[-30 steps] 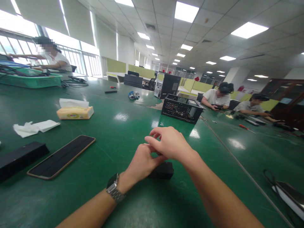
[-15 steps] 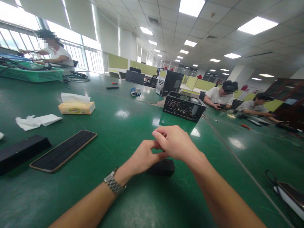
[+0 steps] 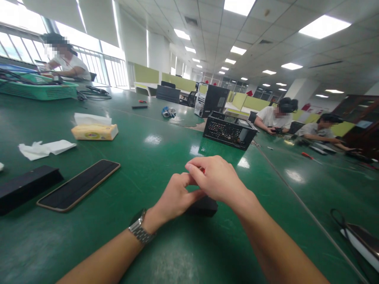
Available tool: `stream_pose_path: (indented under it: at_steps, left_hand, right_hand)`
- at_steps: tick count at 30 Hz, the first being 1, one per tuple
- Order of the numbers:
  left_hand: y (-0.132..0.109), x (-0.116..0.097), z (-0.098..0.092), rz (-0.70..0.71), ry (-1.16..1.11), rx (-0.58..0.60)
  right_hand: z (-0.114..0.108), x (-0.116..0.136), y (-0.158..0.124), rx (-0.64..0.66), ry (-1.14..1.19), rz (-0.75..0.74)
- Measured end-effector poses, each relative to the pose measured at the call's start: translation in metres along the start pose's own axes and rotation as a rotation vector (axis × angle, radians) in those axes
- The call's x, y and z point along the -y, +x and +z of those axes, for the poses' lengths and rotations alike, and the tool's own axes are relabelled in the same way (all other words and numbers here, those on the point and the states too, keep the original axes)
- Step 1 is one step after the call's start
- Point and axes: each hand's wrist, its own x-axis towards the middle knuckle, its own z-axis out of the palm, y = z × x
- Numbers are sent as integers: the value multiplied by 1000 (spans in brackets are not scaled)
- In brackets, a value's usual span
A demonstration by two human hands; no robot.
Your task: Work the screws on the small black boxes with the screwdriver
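My right hand (image 3: 217, 177) is closed over the top, its fingers curled inward. A small red bit (image 3: 203, 170) shows between its fingers; the rest of that item is hidden. My left hand (image 3: 174, 197), with a metal-band watch (image 3: 141, 228) on its wrist, meets it from the left, thumb and fingers pinched together under the right hand. What the left fingers grip is out of sight. Directly below both hands a black block-shaped piece (image 3: 204, 208) rests on the green table (image 3: 142, 256), partly covered by them. Whether the left hand touches it I cannot tell.
To the left lie a phone (image 3: 81, 185), a long black box (image 3: 29, 185), a crumpled tissue (image 3: 47, 149) and a tissue pack (image 3: 94, 132). An open computer case (image 3: 227, 132) sits ahead. At right are a red-handled screwdriver (image 3: 308, 156) and a cabled device (image 3: 363, 240). Several people work nearby.
My right fingers have turned slightly, and the red bit now shows between them. Both hands stay over the black piece. The view has shifted a little.
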Motion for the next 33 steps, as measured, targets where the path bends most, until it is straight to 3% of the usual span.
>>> stream_pose_path:
  at_steps: [3,8,14,19,24,26,28,33]
  left_hand:
    - [-1,1,3,-9,72,-108]
    - [-3,5,2,4,-86,113]
    - [-5,4,11,6,155,-171]
    - [-9,6,14,38,34,18]
    - [-9,8,16,95,175,-120]
    - [-9,13,14,117,225,-55]
    - [-12,22,7,126,288,87]
    - [-24,50,-10,-6,505,381]
  right_hand:
    - [1,-1,2,-8,-20,18]
    - [3,-2,1,-24,-38,10]
    - [-1,-1,-3,-74,-178,-47]
    - [6,-1,-9,-111,-92,-37]
    - [12,-1,-9,-195,26,-22]
    - [13,-14,-10,-252,49,24]
    - [19,-41,-16,-333,77,120]
    - [66,-142,-59,-469,285,401]
